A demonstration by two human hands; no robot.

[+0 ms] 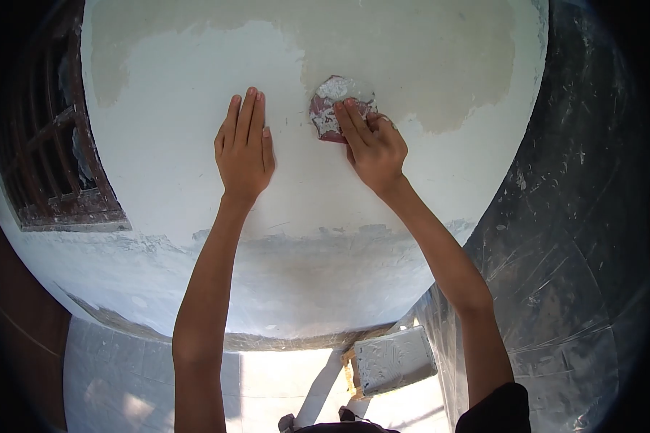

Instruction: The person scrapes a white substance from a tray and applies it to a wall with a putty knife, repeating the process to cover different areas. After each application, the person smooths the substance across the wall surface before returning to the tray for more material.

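Observation:
My left hand (pixel 245 151) lies flat against the pale wall (pixel 289 180), its fingers stretched upward and holding nothing. To its right, my right hand (pixel 375 148) presses a flat maroon putty spreader (pixel 326 121) to the wall, with two fingers laid along it. White paste is smeared over much of the spreader, and its edge is uneven. The part of it under my fingers is hidden. Around both hands the wall is whitish, while a greyer, duller patch (pixel 412 50) spreads above and to the right.
A barred brown window (pixel 50 137) is set in the wall at left. Dark plastic sheeting (pixel 556 289) hangs at right. Below, a paste-covered board (pixel 397 361) rests on a wooden support (pixel 351 375) above the tiled floor (pixel 123 368).

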